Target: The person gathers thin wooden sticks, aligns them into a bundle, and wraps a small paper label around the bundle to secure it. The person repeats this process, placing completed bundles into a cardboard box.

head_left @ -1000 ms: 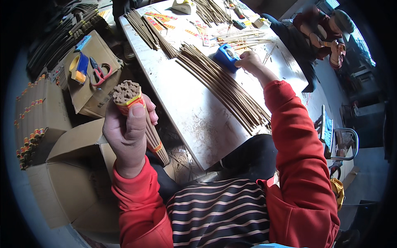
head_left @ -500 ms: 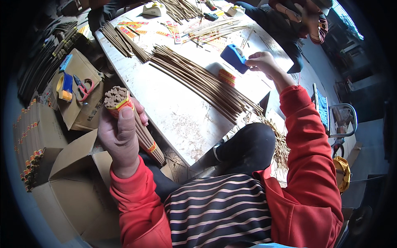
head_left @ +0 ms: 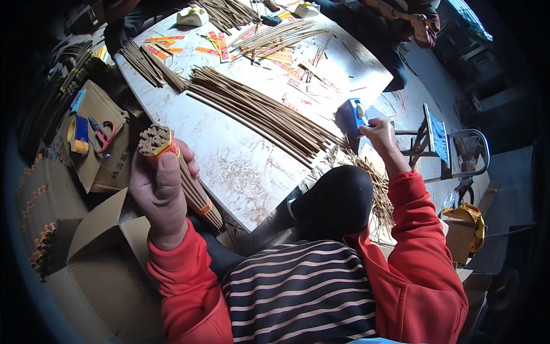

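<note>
My left hand [head_left: 161, 192] is wrapped round a bundle of brown incense sticks [head_left: 196, 192], its thumb lying along the near side. Red and yellow paper bands circle the bundle near its upper end and lower down. The cut ends face up, and the bundle slants down to the right. At the table's right edge my right hand [head_left: 378, 133] has its fingers closed on the near end of a blue tape dispenser [head_left: 351, 116]. A roll of tape shows in it. Long loose incense sticks [head_left: 258, 114] lie across the white table [head_left: 229, 166], between my hands.
Left stand an open cardboard box [head_left: 109, 269], banded bundles [head_left: 43, 246], and a carton with scissors [head_left: 102, 137] and a tape roll [head_left: 78, 135]. Labels [head_left: 217, 46] and a white dispenser [head_left: 192, 17] lie farther back. A co-worker's hand [head_left: 421, 24] is far right; a chair [head_left: 441, 140] stands right.
My right hand and the blue tape dispenser have moved right and nearer, to the table's edge. My left hand still holds the bundle, almost unmoved. The view has shifted slightly.
</note>
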